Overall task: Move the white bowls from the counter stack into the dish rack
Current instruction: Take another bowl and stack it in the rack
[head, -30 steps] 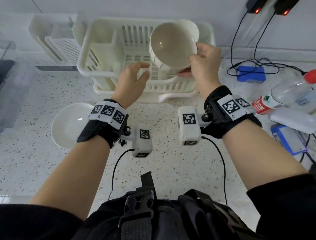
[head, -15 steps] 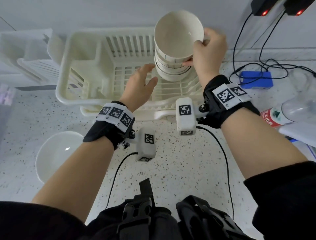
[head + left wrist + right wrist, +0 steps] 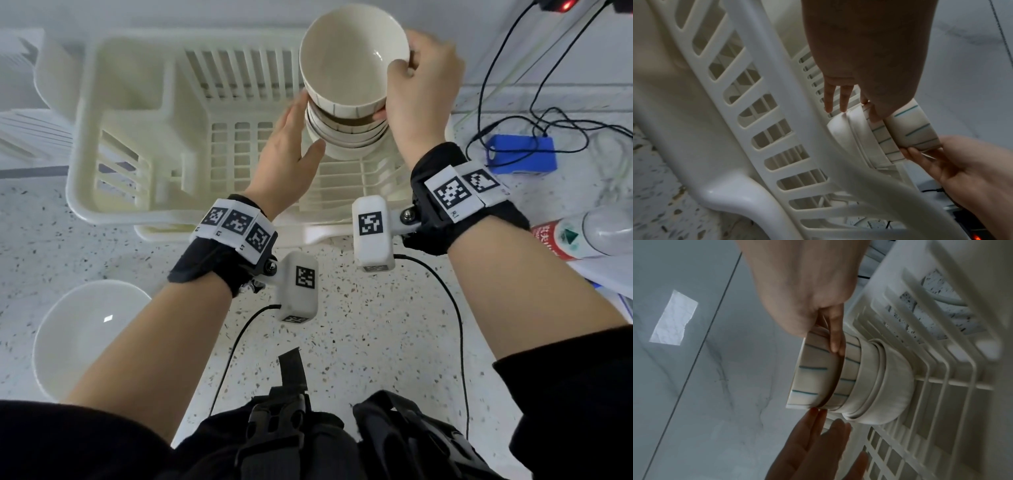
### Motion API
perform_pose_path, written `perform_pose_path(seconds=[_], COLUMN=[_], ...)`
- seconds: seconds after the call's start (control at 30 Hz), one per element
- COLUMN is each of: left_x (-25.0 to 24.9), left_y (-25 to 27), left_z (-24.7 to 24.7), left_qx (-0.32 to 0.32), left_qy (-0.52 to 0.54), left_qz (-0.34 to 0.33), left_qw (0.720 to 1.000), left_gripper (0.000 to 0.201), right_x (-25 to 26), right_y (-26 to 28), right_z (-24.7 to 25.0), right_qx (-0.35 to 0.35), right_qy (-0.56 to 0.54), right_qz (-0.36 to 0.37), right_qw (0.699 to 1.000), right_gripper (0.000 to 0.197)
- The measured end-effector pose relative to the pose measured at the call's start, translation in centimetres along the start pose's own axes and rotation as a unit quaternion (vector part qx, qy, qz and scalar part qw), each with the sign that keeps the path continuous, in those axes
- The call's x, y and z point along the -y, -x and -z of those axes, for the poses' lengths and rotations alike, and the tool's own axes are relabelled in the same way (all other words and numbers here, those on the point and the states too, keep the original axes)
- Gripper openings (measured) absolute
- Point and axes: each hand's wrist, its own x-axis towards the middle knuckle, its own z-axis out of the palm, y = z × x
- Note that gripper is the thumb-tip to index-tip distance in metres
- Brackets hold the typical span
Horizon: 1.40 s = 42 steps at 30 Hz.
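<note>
From overhead, a stack (image 3: 346, 137) of nested bowls sits in the right part of the rack (image 3: 113, 144), and the right hand (image 3: 423, 96) lowers a striped bowl (image 3: 354, 58) onto its top. That grip is closed on the bowl's rim, thumb over the edge and fingers beneath. The left hand (image 3: 291, 150) lies flat-fingered against the stack's left side, steadying it and holding nothing. One plain bowl (image 3: 85, 332) is left on the table at the lower left (I see no others waiting there), so the job looks nearly done, with this one to seat and that last one to fetch.

From the left wrist, the straight fingers (image 3: 838, 97) reach the stack's edge; the bowl (image 3: 914, 128) sits tilted, not yet fully nested, the other hand (image 3: 953, 172) under it.

From the right wrist, a finger (image 3: 835, 335) is pinched in the gap between the bowl (image 3: 813, 374) and the one below, while the stack (image 3: 885, 382) rests on the rack's bars (image 3: 941, 379). The finger must slip out before the bowl can settle.
</note>
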Motion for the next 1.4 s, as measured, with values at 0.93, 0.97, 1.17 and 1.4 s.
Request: perform_pose_path(seconds=[0.93, 0.97, 1.17, 1.4], left_x=[-1.2, -1.3, -1.9, -3.4], left_y=[0.0, 0.1, 2.0, 7.7], left_z=[0.4, 0.5, 1.4, 3.0], left_qx=[0.023, 0.022, 0.019, -0.037], left_qy=[-0.019, -0.024, -0.047, -0.029], left_qz=[0.028, 0.031, 0.052, 0.042], left_qw=[0.999, 0.999, 0.997, 0.998], left_gripper=[0.070, 0.070, 0.067, 0.057], right_x=[0.5, 0.5, 1.8, 4.1], right_y=[0.6, 0.6, 2.7, 8.1], right_z=[1.4, 1.5, 2.4, 5.4], right_qx=[0.054, 0.061, 0.064, 0.036], right_qy=[0.044, 0.035, 0.006, -0.089], right_qz=[-0.011, -0.026, -0.068, -0.083], right_qw=[0.997, 0.997, 0.996, 0.992], right_gripper=[0.034, 0.032, 0.053, 0.032])
